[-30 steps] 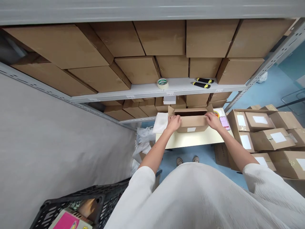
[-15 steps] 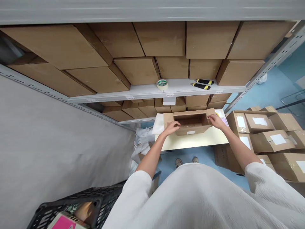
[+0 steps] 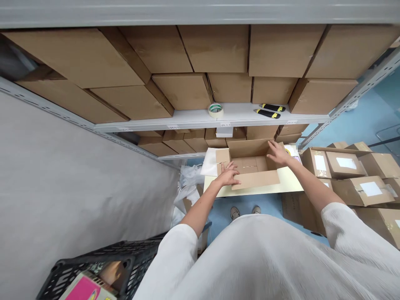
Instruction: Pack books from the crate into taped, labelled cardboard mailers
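Sleeves: loose white sleeves [image 3: 176, 258] cover both upper arms.
Crate: a black plastic crate [image 3: 93, 260] sits low at the left, a pink-covered item [image 3: 84, 289] inside it.
Left hand: the left hand [image 3: 228, 175] lies on the box's left end, grip spread, fingers pointing into the box, pinching nothing.
Right hand: the right hand [image 3: 277, 153] rests at the box's far right corner, grip spread wide, also pinching nothing.
Box: an open cardboard box [image 3: 250, 164] stands on the counter between both hands, flaps folded outward, its near flap angled down toward the person.
Counter: a cream counter [image 3: 290, 185] carries the box.
Sheet: a white sheet [image 3: 208, 163] lies on the counter, just left of the box, under its left flap.
Bags: white plastic [image 3: 190, 179] is bunched left of the counter.
Cartons: taped cartons [image 3: 346, 175] are stacked to the right, with white labels.
Shelf: a white metal shelf [image 3: 187, 124] beyond holds a tape roll [image 3: 215, 110] and two yellow-and-black box cutters [image 3: 268, 110].
Stock: more cartons [image 3: 187, 50] fill the shelf's upper level.
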Motion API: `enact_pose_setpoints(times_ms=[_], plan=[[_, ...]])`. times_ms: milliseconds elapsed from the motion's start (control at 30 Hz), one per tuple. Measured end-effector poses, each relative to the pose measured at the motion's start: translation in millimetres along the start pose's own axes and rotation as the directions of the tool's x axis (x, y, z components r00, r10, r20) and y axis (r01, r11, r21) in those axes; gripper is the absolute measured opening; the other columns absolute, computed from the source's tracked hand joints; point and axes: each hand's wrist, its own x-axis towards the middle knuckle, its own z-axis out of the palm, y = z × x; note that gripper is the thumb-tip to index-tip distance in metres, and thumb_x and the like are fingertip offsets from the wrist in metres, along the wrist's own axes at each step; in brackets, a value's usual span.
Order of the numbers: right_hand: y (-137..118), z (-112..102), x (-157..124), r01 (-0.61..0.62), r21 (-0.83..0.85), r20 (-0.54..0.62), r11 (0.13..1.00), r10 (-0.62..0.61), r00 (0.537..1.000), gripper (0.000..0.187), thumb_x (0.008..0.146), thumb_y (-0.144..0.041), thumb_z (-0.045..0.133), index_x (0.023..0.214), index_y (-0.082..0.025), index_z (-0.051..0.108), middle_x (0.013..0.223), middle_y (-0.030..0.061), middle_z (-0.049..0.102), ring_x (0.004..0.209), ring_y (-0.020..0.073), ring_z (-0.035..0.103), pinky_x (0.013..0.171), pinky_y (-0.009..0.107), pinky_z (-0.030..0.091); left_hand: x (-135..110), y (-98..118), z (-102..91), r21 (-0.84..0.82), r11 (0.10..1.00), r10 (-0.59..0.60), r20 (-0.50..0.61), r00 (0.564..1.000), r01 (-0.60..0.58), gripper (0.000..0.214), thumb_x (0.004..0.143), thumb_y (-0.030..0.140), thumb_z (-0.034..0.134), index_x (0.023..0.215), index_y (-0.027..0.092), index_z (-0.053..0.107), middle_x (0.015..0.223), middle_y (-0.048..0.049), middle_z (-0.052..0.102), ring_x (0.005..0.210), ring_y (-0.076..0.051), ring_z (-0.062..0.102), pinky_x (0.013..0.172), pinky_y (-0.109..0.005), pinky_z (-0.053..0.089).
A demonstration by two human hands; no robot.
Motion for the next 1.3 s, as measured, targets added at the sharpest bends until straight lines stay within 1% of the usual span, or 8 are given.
enact_pose_setpoints(times_ms=[167,367,567,1000,1100,1167,1233,1300], plan=[[-6.3,6.9,20.1,-0.016,-0.136,0.202,0.991,0.044,0.978,0.129,0.077,-0.069,0.081,0.179,-0.031,0.012,0.186,0.0129,-0.005,0.169,0.049,0.005,0.128,0.078,0.018,2.4,-9.2,5.9,0.029,0.999,0.032,-0.007,0.999,-0.032,0.042,0.066,0.055,0.099,0.096,0.027,0.087,0.151,-0.0149,0.064,0.164,-0.049,0.029,0.131,-0.077,-0.007],[-2.2,12.6,34.2,-0.004,-0.279,0.433,0.96,0.13,0.892,0.158,0.064,-0.084,0.081,0.176,-0.033,-0.018,0.181,0.0099,-0.029,0.168,0.0474,-0.019,0.13,0.076,0.0,2.5,-17.1,10.4,0.1,0.994,0.046,0.041,0.998,-0.05,0.051,0.073,0.059,0.094,0.112,0.025,0.087,0.155,-0.0155,0.061,0.165,-0.049,0.025,0.13,-0.076,-0.014],[1.1,22.7,45.7,0.023,-0.378,0.542,0.926,0.201,0.816,0.173,0.05,-0.087,0.086,0.175,-0.031,-0.019,0.178,0.008,-0.037,0.163,0.0502,-0.03,0.128,0.078,-0.006,3.5,-16.4,11.6,0.109,0.994,0.021,0.019,1.0,-0.023,0.049,0.076,0.059,0.092,0.112,0.025,0.087,0.158,-0.0151,0.059,0.165,-0.049,0.027,0.13,-0.077,-0.013],[-9.0,22.4,25.0,0.053,-0.389,0.595,0.92,0.206,0.777,0.17,0.052,-0.087,0.086,0.175,-0.033,-0.018,0.177,0.0083,-0.039,0.161,0.0529,-0.031,0.126,0.08,-0.007,-20.2,-10.3,15.1,0.058,0.998,0.031,-0.074,0.997,-0.027,0.065,0.069,0.056,0.099,0.123,0.024,0.08,0.162,-0.0176,0.055,0.161,-0.046,0.036,0.134,-0.075,0.001],[-16.8,19.6,20.7,0.037,-0.409,0.601,0.912,0.239,0.763,0.17,0.052,-0.086,0.086,0.175,-0.032,-0.017,0.177,0.0091,-0.039,0.162,0.0511,-0.031,0.126,0.078,-0.008,-26.6,-4.7,4.2,0.034,0.995,0.094,-0.127,0.987,-0.091,0.065,0.073,0.055,0.096,0.127,0.025,0.078,0.163,-0.0164,0.054,0.159,-0.044,0.04,0.135,-0.073,0.012],[-21.7,16.7,18.8,0.032,-0.402,0.611,0.915,0.242,0.754,0.169,0.053,-0.087,0.084,0.175,-0.032,-0.018,0.177,0.009,-0.039,0.162,0.05,-0.031,0.127,0.077,-0.008,-30.8,-4.2,-10.1,-0.022,0.989,0.141,-0.202,0.969,-0.149,0.054,0.085,0.054,0.087,0.13,0.026,0.076,0.163,-0.0138,0.055,0.155,-0.039,0.047,0.134,-0.064,0.027],[-26.3,12.5,16.7,0.024,-0.386,0.616,0.922,0.238,0.751,0.167,0.055,-0.089,0.082,0.175,-0.031,-0.019,0.176,0.0091,-0.04,0.163,0.0488,-0.031,0.128,0.075,-0.009,-34.5,-12.0,-28.1,-0.112,0.976,0.138,-0.332,0.933,-0.185,0.039,0.1,0.048,0.069,0.132,0.027,0.073,0.157,-0.0115,0.061,0.147,-0.031,0.057,0.128,-0.052,0.043],[-30.8,6.1,14.5,0.012,-0.368,0.614,0.93,0.234,0.754,0.163,0.059,-0.09,0.08,0.175,-0.031,-0.019,0.176,0.009,-0.04,0.164,0.0468,-0.029,0.129,0.072,-0.01,-36.7,-31.9,-46.0,-0.206,0.965,0.039,-0.498,0.866,-0.163,0.033,0.106,0.043,0.059,0.131,0.026,0.072,0.143,-0.0108,0.069,0.134,-0.026,0.066,0.119,-0.045,0.052]])
